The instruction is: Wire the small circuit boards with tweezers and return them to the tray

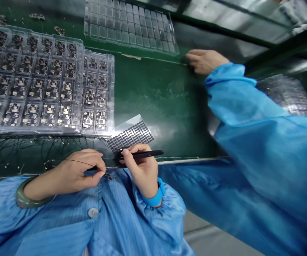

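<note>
My left hand (81, 170) is closed in a pinch at the front edge of the bench, at the edge of a small circuit board (110, 176). A thin black wire (80, 162) runs across its fingers. Beside it, my right hand (143, 170) grips a slim black pen-like tool (150, 153), its handle pointing right. A ragged dark patch shows at the tool's left end; its exact kind I cannot tell. Just beyond the right hand lies a sheet of small black stickers (132, 135), tilted, touching the tray corner.
Clear trays of circuit boards (80, 89) fill the left. Loose black wires (36, 145) lie along the front edge. Another compartment tray (132, 25) is at the back. On the right, a co-worker's hand (206, 61) and blue sleeve (249, 103) reach over the green bench (153, 81).
</note>
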`<state>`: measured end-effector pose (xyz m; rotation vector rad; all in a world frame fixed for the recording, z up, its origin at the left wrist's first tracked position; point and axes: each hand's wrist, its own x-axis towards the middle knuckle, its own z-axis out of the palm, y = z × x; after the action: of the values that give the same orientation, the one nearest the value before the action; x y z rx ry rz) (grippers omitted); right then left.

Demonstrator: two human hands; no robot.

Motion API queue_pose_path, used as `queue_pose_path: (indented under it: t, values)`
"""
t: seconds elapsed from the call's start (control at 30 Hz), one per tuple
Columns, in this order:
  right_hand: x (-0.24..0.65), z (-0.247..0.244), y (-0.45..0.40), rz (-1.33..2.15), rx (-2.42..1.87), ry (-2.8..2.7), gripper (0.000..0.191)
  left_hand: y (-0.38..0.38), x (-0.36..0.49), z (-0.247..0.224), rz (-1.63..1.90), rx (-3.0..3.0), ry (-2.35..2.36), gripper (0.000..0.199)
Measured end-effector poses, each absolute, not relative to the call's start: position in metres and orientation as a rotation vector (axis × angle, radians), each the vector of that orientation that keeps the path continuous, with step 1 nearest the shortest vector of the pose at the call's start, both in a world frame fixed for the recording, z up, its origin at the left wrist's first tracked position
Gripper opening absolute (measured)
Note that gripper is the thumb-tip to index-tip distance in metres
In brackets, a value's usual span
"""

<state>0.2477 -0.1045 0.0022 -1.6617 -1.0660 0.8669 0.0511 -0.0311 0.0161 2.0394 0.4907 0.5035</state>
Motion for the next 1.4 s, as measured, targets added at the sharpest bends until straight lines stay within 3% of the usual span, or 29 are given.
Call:
queue_pose_path:
  t: [1.4]
  values:
    - [0.2534, 0.0064, -0.1029, 1.006, -1.542, -0.924, 0.019, -0.0319, 0.0529, 0.0209, 0.556, 1.963, 0.574, 0.010]
